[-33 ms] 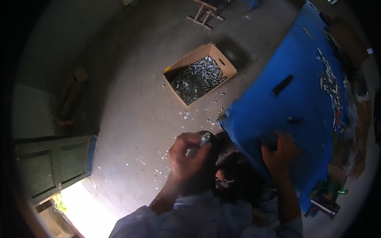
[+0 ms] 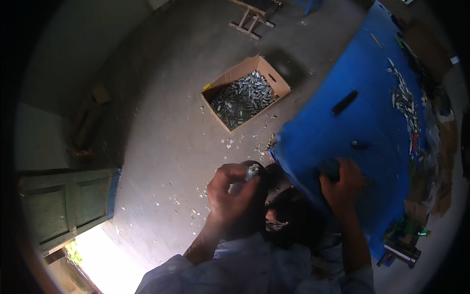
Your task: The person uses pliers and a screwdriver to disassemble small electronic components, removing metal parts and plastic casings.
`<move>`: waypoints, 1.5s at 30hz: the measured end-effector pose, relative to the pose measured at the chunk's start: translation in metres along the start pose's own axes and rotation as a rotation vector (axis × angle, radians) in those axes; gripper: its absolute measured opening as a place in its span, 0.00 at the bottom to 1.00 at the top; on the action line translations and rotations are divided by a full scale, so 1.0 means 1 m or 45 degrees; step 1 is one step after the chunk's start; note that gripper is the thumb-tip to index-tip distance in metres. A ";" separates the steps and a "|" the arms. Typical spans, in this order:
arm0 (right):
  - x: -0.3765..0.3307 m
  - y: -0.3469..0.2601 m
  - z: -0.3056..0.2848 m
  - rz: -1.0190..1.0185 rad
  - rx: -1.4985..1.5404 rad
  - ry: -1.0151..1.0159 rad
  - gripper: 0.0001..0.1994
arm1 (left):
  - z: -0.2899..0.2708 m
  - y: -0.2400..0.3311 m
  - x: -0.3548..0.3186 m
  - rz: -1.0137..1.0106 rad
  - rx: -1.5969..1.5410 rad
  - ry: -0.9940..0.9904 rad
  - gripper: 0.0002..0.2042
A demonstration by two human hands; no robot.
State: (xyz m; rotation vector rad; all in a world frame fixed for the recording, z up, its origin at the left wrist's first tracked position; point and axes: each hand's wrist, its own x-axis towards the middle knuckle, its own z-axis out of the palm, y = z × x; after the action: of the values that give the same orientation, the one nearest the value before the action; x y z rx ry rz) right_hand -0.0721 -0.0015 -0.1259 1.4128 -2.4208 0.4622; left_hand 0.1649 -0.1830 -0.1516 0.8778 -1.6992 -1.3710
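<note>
You pinch a small pale piece [image 2: 252, 170] in your left hand [image 2: 224, 193], left of the blue sheet [image 2: 313, 127]; well apart, your right hand [image 2: 343, 185] curls at a dark object [image 2: 328, 168], grip unclear. Little has shifted: your hold looks steady.

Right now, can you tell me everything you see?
cardboard box: 1, brown, on the floor
metal pieces: many, silver-grey, in the box
scraps: many, mostly pale, near the box
sheet: 1, blue, right side
long object: 1, black, on the sheet
short object: 1, dark, on the sheet
thin pieces: many, silvery, far right
panelled door: 1, green, lower left
wooden stand: 1, brown, top
see-through item: 1, green, lower right
cylinder: 1, dark, lower right
small piece: 1, pale, lower middle
rounded object: 1, dark, right of middle
sleeves: 2, pale, lower edge
left grip: 1, bare, closed on the small piece
right grip: 1, bare, at the rounded object, hold unclear
</note>
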 end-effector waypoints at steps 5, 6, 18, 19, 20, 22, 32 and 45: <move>0.011 -0.006 0.001 -0.010 0.167 0.031 0.24 | -0.012 0.038 -0.018 0.316 0.009 -0.001 0.14; 0.012 -0.006 0.000 -0.017 0.196 0.044 0.24 | -0.015 0.043 -0.020 0.391 0.055 -0.016 0.14; 0.009 -0.001 -0.030 -0.047 0.040 0.148 0.25 | -0.010 0.103 -0.052 0.638 0.138 -0.096 0.13; 0.007 -0.003 -0.033 -0.078 0.017 0.235 0.24 | -0.009 0.106 -0.055 0.643 0.137 -0.103 0.12; 0.005 -0.007 -0.038 -0.033 0.135 0.216 0.22 | -0.008 0.109 -0.057 0.649 0.135 -0.111 0.12; 0.000 -0.022 -0.055 0.049 0.382 0.177 0.19 | -0.006 0.109 -0.061 0.653 0.136 -0.107 0.12; -0.049 -0.117 -0.116 0.299 1.697 0.038 0.09 | 0.005 0.120 -0.078 0.745 0.230 -0.169 0.16; -0.090 -0.122 -0.116 0.665 2.091 0.048 0.07 | 0.021 0.131 -0.103 0.916 0.371 -0.146 0.21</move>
State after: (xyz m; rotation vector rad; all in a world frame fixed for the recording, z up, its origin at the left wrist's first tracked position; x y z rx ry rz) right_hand 0.0880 0.0608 -0.0434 0.8969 -2.0987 2.9269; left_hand 0.1888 -0.0597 -0.0404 0.2690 -2.0570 -0.7074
